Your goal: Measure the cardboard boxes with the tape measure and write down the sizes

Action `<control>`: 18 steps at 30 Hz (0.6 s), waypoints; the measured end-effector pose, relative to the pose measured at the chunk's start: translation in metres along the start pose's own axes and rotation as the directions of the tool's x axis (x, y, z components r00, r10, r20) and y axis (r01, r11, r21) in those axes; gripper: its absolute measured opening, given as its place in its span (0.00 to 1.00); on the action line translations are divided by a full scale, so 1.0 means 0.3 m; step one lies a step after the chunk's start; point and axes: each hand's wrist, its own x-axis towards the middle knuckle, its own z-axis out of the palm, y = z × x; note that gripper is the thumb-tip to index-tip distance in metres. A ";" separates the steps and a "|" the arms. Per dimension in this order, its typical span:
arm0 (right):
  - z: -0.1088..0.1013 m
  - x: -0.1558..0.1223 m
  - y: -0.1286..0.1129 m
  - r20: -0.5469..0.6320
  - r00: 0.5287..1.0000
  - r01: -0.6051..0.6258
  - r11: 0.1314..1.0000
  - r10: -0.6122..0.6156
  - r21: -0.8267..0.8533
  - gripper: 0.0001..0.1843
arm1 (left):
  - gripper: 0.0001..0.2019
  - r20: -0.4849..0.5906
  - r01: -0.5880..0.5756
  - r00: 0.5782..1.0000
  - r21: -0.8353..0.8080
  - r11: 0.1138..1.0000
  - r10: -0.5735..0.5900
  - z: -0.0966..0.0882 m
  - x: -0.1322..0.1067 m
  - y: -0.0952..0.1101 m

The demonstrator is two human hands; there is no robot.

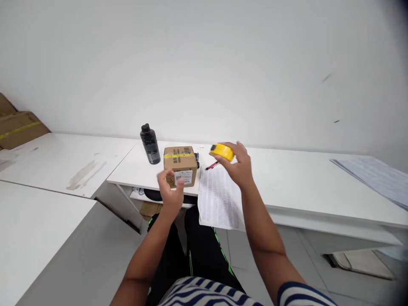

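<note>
White wall point(204, 76) fills the background, and below it runs a long white surface point(299, 182). On it, a printed sheet point(219, 199) overhangs the front edge, and a pile of papers point(376, 174) lies well apart at the right. Next in size is a cardboard box point(180, 165), with a dark bottle point(149, 144) upright just left of it.

Before the box, the left hand point(170, 193) has its grip spread, thumb and fingers well parted and holding nothing; whether it touches the cardboard I cannot tell. The right hand point(239, 165) has its grip closed around a small yellow item point(224, 151), black at one end, raised above the sheet and right of the box. A red pen point(211, 165) lies beneath it.

Held near the fingertips, the yellow item could slip and drop onto the pen. A forearm brushing the overhanging sheet could drag it off the edge, and a careless sideways push on the box might topple the bottle.

Light lettering runs down the bottle, dark characters mark the box top, and a white label point(185, 176) sits on its front; none reads clearly.
</note>
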 end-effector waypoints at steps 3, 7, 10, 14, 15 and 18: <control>-0.011 -0.145 0.065 -0.220 0.963 -0.100 0.961 0.159 0.259 0.30 | 0.35 0.382 0.148 0.923 -0.214 0.966 -0.057 0.032 -0.117 0.023; 0.049 -0.355 0.129 -0.125 0.945 -0.247 0.910 0.302 0.334 0.33 | 0.43 0.614 0.374 0.781 -0.321 0.870 -0.110 0.163 -0.197 0.031; 0.070 -0.370 0.196 0.063 0.971 -0.236 0.959 0.229 0.154 0.33 | 0.36 0.530 0.456 0.807 -0.282 0.844 -0.259 0.242 -0.204 0.003; 0.007 -0.155 0.381 0.176 0.947 -0.116 0.793 0.270 -0.598 0.28 | 0.25 0.547 0.350 0.795 -0.057 0.935 -0.264 0.288 -0.180 -0.066; -0.007 -0.090 0.433 0.288 0.878 -0.011 0.617 0.381 -0.787 0.28 | 0.24 0.603 0.278 0.764 0.016 0.960 -0.231 0.298 -0.172 -0.082; -0.015 0.051 0.558 0.452 0.762 0.186 0.511 0.463 -0.839 0.27 | 0.21 0.765 0.062 0.631 0.121 0.991 -0.133 0.340 -0.155 -0.117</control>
